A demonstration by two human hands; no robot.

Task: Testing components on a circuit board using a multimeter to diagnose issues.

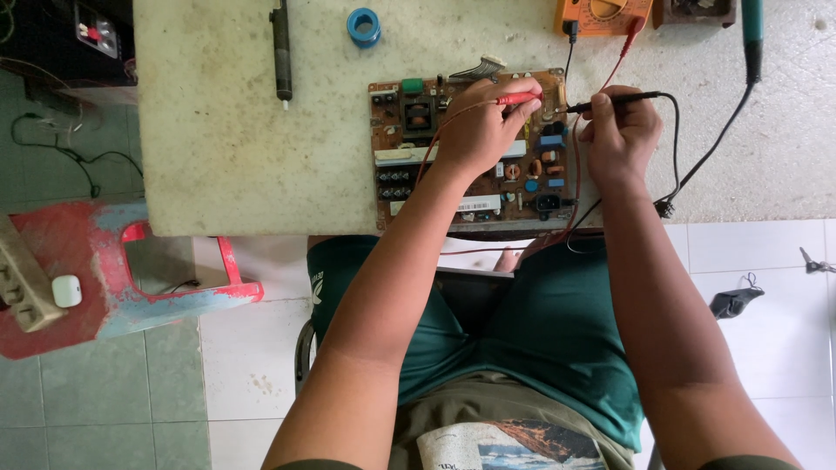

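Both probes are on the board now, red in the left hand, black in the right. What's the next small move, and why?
Probably hold both tips still and glance at the orange meter. The left hand has the red probe and the right hand the black probe meeting on the circuit board.

Counted on the stone worktop (218, 130)

One brown circuit board (470, 187), two test probes — one red (518, 98), one black (614, 103) — one orange multimeter (603, 15), one blue solder reel (363, 26), one black desoldering pump (281, 52), and two hands, left (479, 130) and right (620, 130).
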